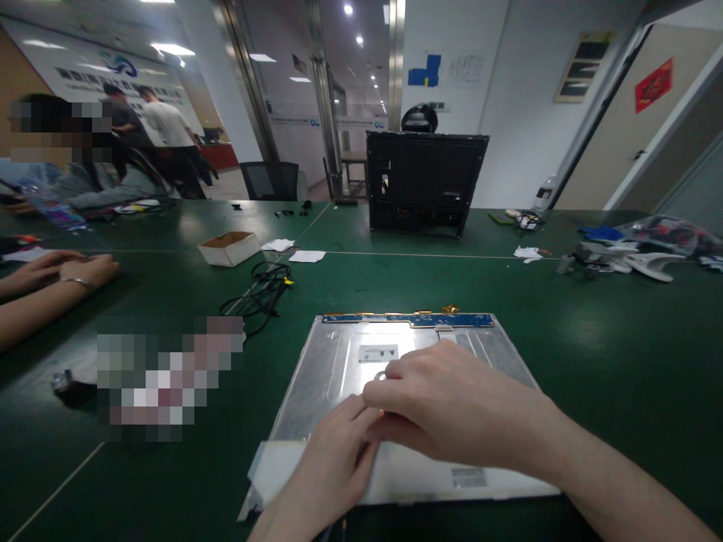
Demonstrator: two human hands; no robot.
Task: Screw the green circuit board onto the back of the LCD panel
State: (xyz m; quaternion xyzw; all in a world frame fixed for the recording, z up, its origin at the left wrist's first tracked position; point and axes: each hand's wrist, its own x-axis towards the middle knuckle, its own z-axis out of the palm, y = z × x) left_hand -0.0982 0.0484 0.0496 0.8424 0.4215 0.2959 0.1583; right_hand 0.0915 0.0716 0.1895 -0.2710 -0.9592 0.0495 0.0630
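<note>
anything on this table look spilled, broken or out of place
No spill or clear damage shows. The untidy spots are the black cable, tangled in loose loops off the far left corner of the metal panel, and the jumbled pieces heaped at the far right of the green table.

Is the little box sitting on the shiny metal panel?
No, the box stands on the green table, away from the metal panel.

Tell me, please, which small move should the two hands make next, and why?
Perhaps draw the right hand slightly away from the left hand: they meet over the metal panel and hide part of it, so a gap might show that spot.
</note>
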